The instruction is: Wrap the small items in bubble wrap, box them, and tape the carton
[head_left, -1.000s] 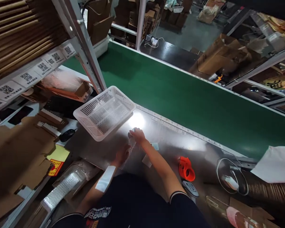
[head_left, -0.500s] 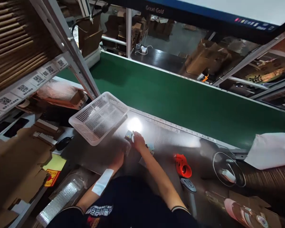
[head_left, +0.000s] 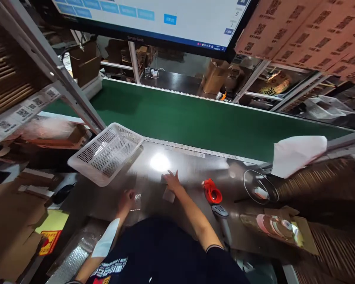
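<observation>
Clear plastic (head_left: pixel 137 202) touches left hand (head_left: pixel 126 201), apart from right hand (head_left: pixel 172 182).

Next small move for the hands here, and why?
Perhaps the left hand should slide the clear plastic toward the small flat packet: its fingers are at the plastic, while the packet lies apart from it, beside the right hand, whose fingers are spread.

Monitor (head_left: pixel 148 19): far, before you; "Great Gold" on the lower frame, "0" and "3" at the screen's right edge, blue button text blurred.
Shelf rail (head_left: pixel 11 128): to your left; row of QR labels (head_left: pixel 23 113), captions too small.
Pink cardboard (head_left: pixel 307 33): far right; repeated QR codes.
Your shirt (head_left: pixel 115 267): white lettering, unclear.
</observation>
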Tool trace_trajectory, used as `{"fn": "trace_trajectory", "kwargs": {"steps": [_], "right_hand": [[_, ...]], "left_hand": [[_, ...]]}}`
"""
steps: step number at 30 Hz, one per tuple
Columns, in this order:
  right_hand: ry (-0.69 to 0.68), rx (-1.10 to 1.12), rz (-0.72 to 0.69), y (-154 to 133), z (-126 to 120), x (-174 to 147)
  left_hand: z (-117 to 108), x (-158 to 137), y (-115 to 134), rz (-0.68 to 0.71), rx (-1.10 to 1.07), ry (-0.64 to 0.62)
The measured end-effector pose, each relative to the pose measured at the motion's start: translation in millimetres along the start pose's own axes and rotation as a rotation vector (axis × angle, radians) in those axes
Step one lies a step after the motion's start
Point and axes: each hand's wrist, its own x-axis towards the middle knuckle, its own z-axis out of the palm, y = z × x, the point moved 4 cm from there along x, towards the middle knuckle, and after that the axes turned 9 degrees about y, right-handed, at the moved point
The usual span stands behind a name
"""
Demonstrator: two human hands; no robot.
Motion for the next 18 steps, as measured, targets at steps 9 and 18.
{"fn": "trace_trajectory", "kwargs": {"steps": [9, 18], "right_hand": [[0.270, 0.114, 0.089, 43.4, 35.7, -34.6], [0.422, 0.311, -0.006, 93.1, 130.8, -114.2]], "left_hand": [[-206.8, -117.2, -144.9, -0.173, -0.281, 0.842], [-88.0, -190.3, -226.9, -0.374, 0.038, 0.289]]}}
